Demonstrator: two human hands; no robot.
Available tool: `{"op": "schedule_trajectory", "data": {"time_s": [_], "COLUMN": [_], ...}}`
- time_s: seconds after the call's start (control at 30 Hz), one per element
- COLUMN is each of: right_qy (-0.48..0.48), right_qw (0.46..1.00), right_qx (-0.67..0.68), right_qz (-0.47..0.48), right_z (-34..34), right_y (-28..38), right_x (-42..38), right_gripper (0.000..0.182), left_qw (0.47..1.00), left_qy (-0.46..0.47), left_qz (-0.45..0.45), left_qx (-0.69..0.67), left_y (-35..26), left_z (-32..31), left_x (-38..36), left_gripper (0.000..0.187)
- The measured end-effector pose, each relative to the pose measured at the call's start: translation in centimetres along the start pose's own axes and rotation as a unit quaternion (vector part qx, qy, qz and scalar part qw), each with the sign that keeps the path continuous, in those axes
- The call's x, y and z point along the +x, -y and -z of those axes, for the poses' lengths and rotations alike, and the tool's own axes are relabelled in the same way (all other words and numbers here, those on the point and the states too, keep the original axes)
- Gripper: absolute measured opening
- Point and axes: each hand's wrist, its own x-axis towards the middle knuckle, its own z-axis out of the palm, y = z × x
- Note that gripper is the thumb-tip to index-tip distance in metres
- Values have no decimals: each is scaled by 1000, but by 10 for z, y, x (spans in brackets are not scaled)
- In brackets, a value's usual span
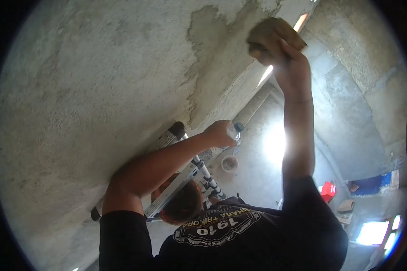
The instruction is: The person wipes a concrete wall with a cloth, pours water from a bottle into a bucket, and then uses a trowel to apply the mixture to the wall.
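Observation:
High up by the wall, my right hand [295,67] grips a brown sponge-like block [276,36], slightly blurred. It overlaps the wall's upper edge in this view, beside a dark wet patch [221,40] on the grey plaster. Lower down, my left hand [219,134] is wrapped round a clear plastic bottle [233,132] with a dark cap that points away from the wall. Most of the bottle's body is hidden by the fingers. Below my left forearm stands a metal ladder [172,192], and an orange bucket [192,203] shows behind its rails.
The rough plaster wall [90,90] fills the left side. Far below, a small round container [229,163] stands on the floor. A red object [328,191] and a blue one [371,185] lie at the lower right, near bright window openings [373,232].

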Motion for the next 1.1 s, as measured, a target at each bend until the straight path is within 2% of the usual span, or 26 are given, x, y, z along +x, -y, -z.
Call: {"op": "schedule_trajectory", "data": {"time_s": [0.03,0.07,0.13,0.2,0.23,0.27,0.3,0.37,0.4,0.43,0.47,0.53,0.57,0.6,0.67,0.7,0.73,0.77,0.8,0.83,0.87,0.9,0.93,1.0,1.03,1.1], "right_qy": [12,20,-69,-86,-55,-26,-24,-142,-142,-91,-34,0,-38,-35,-36,-61,-110,-73,-5,-85,86,-27,-134,-84,-38,-32], "right_qw": [999,999,997,978,975,970,969,964,963,945,883,980,990,989,960,991,991,991,931,980,853,950,951,959,965,974], "right_qx": [34,31,24,-169,-176,-181,-184,-75,-76,-276,-462,-198,-116,-119,-276,-109,-13,-35,-362,-143,-503,-232,62,63,65,56], "right_qz": [39,35,8,-91,-125,-160,-162,-211,-216,-151,-78,-30,-76,-77,-6,-51,-79,-109,-44,-108,-114,-205,-273,-264,-253,-216], "right_z": [6,11,34,79,127,160,137,77,52,23,-1,-28,-40,-35,-14,-17,-6,38,98,59,59,33,3,-1,-3,-28], "right_y": [-4,-18,-58,-118,-170,-203,-201,-188,-167,-141,-120,-92,-80,-82,-96,-105,-124,-158,-207,-212,-205,-200,-193,-181,-174,-143], "right_x": [-7,-16,-37,-51,-47,-44,-45,-43,-44,-44,-42,-41,-40,-41,-48,-59,-67,-70,-73,-90,-87,-86,-81,-69,-69,-72], "right_gripper": [35,35,36,33,31,29,29,28,28,27,27,25,25,25,31,38,42,41,41,40,36,33,30,27,25,28], "left_qw": [1000,998,994,968,956,957,951,946,946,945,945,952,947,948,949,951,950,948,949,934,914,914,916,917,935,952], "left_qy": [-6,36,72,199,244,243,258,269,267,266,266,228,245,243,262,255,244,235,232,275,320,321,296,247,237,231], "left_qz": [0,-24,-45,-90,-100,-100,-85,-68,-34,0,1,-12,-13,-15,-31,-31,-33,-35,-33,-38,-43,-43,-51,-66,-49,-40], "left_qx": [-6,34,67,121,128,123,146,168,179,191,190,204,206,203,174,170,192,213,209,227,244,242,265,306,260,199], "left_y": [6,14,17,15,17,13,10,5,5,4,4,6,4,4,6,7,9,10,8,6,3,1,-2,2,6,21], "left_z": [-4,-8,-11,-12,-17,-17,-13,-7,-8,-8,-7,-10,-8,-6,-5,-6,-9,-13,-11,-10,-10,-10,-6,-7,-10,-20], "left_x": [3,9,10,4,7,3,0,-1,1,3,5,3,2,3,1,2,3,4,6,9,8,6,4,5,5,18], "left_gripper": [89,88,88,79,69,69,66,62,62,62,62,64,67,67,72,72,71,70,70,69,68,68,65,60,58,60]}}
